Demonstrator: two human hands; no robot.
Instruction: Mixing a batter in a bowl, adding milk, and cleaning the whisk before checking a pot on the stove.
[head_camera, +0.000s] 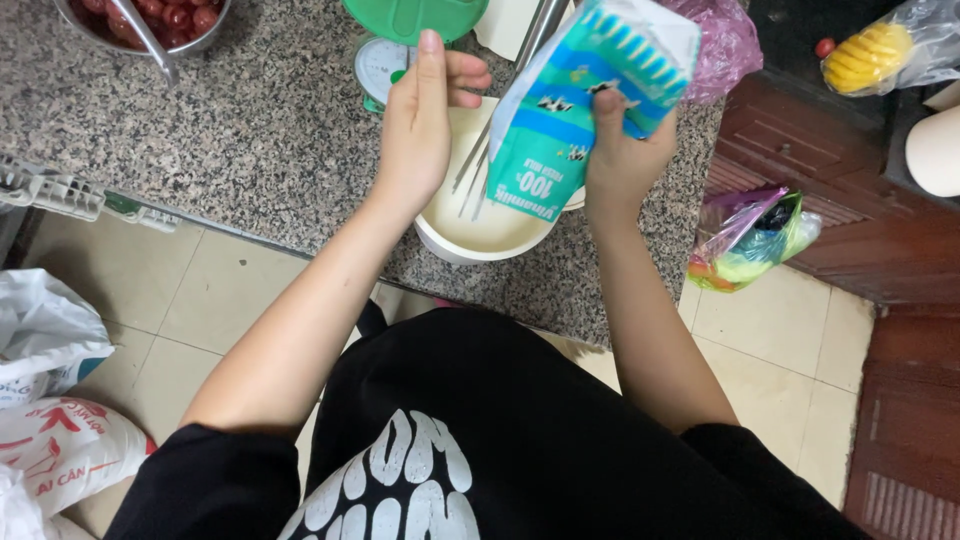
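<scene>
Head view. Right hand (625, 150) clamped on a tilted milk pouch (580, 100), held above the white bowl (480, 235). Left hand (420, 120) rests on the bowl's far-left rim, fingers loosely curled, gripping nothing visible. A whisk (500, 120) leans inside the bowl. The bowl sits at the near edge of the granite tabletop (250, 130), slightly overhanging. A green scale (385, 60) stands just behind; a metal bowl of red fruit (150, 20) lies well apart, with bare tabletop between.
</scene>
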